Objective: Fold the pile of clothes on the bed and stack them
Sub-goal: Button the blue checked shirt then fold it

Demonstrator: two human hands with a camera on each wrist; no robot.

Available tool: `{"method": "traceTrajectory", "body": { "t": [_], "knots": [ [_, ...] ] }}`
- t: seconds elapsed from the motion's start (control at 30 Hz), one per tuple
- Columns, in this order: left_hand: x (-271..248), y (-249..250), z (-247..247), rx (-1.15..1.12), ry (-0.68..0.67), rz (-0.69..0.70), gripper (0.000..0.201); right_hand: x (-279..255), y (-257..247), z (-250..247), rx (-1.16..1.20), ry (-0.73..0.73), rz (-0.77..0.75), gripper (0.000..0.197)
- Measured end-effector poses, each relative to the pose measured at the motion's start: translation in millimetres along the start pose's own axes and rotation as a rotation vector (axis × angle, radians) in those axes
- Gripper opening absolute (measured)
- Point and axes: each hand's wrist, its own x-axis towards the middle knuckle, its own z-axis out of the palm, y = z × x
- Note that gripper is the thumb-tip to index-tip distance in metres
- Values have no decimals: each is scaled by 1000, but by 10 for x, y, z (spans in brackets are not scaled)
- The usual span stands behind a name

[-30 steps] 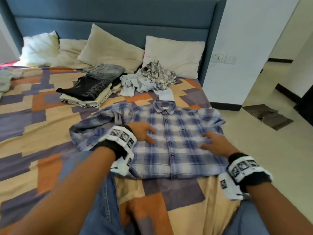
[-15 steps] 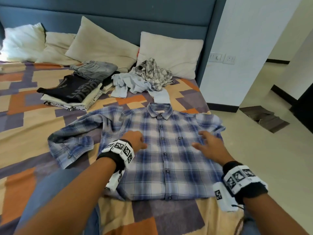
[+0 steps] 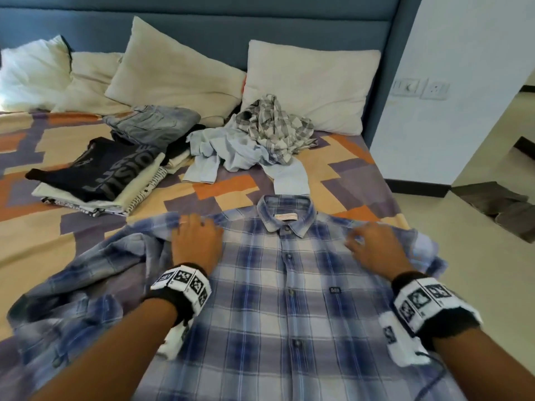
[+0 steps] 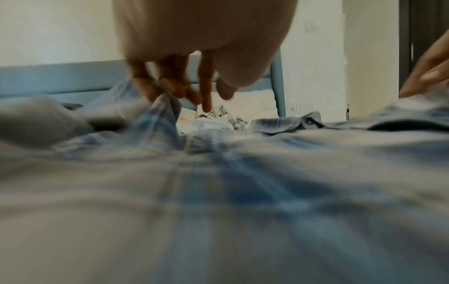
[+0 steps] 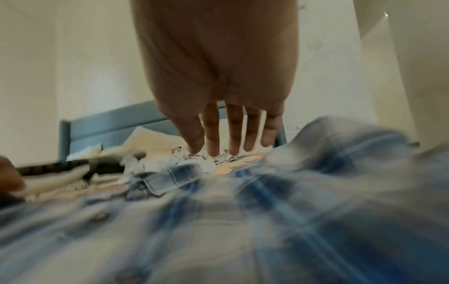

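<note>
Item: blue plaid shirt [image 3: 269,299], spread button-side up on the near part of the bed [image 3: 43,235], collar toward the far side, left sleeve crumpled.
Left hand [image 3: 197,241]: at the left shoulder, fingers pinching a ridge of cloth.
Right hand [image 3: 373,247]: fingers straight, resting flat near the right shoulder.
Handling, by estimate: light, limp, wrinkles readily; best taken at shoulder seams and hem.
Also present: folded stack [image 3: 95,180] far left; unfolded pile [image 3: 260,137] beyond the collar.

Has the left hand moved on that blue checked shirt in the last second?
Yes. The left hand went from the chest up to the shoulder, level with the collar.
</note>
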Motion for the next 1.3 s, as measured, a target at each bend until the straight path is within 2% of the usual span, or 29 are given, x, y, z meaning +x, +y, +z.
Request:
{"method": "traceTrajectory", "body": {
  "t": [0.03,0.07,0.1,0.17,0.23,0.3,0.33,0.4,0.43,0.47,0.53,0.57,0.63,0.67,0.73,0.8,0.87,0.93,0.97,1.03,1.07,1.13,1.17,1.23,1.3],
  "knots": [
    [77,95,3,13,31,113,33,127,-118,49,56,30,-37,21],
    [162,135,61,9,-6,182,30,237,-188,102,45,-32,-38,32],
    [253,132,129,-3,-82,188,32,329,-163,181,19,-112,-6,46],
    [414,-3,302,-104,-271,66,49,443,27,297,33,-203,168,75],
    [529,-162,413,-174,-403,-47,75,500,203,332,67,-224,282,91],
    [630,-234,437,-183,-475,-95,91,525,208,282,71,-265,287,85],
    [657,-230,421,-203,-477,-108,91,527,194,270,61,-282,290,74],
    [675,-189,345,-252,-416,-121,73,519,107,177,2,-288,302,43],
    [655,-175,279,-246,-371,-128,58,479,54,117,-20,-281,310,36],
    [625,-166,217,-228,-344,-150,46,433,13,42,-19,-280,332,34],
    [550,-187,100,-217,-346,-217,37,301,-37,-111,2,-277,364,39],
    [506,-211,5,-228,-371,-235,36,225,-77,-225,-30,-287,350,44],
    [418,-240,-296,-190,-423,-201,44,79,-138,-466,-115,-295,327,32],
    [392,-259,-459,-151,-450,-175,48,20,-168,-601,-145,-301,348,25],
    [386,-264,-813,-116,-472,-109,52,-99,-251,-849,-188,-320,409,29],
    [376,-261,-1200,-133,-461,-30,50,-173,-294,-1067,-39,-342,422,31],
    [411,-255,-1556,-225,-422,34,42,-188,-297,-1277,352,-301,433,24],
    [457,-181,-1980,-483,-297,46,30,-149,-315,-1576,680,-156,415,21],
    [471,-123,-2221,-619,-185,53,27,-103,-357,-1756,816,-52,401,23],
    [515,18,-2782,-886,131,73,33,-90,-559,-2288,1031,234,313,31],
    [525,59,-3091,-1026,318,66,29,-120,-679,-2584,1094,425,227,32],
    [532,84,-3675,-1243,661,123,22,-355,-933,-3179,1142,781,-42,34],
    [504,75,-3915,-1296,797,186,27,-484,-1008,-3403,1182,857,-177,36],
    [429,-6,-4141,-1204,936,340,46,-735,-1078,-3620,1100,889,-388,45],
    [342,-111,-4036,-988,893,449,63,-900,-942,-3550,779,821,-453,63]
  ]
}}
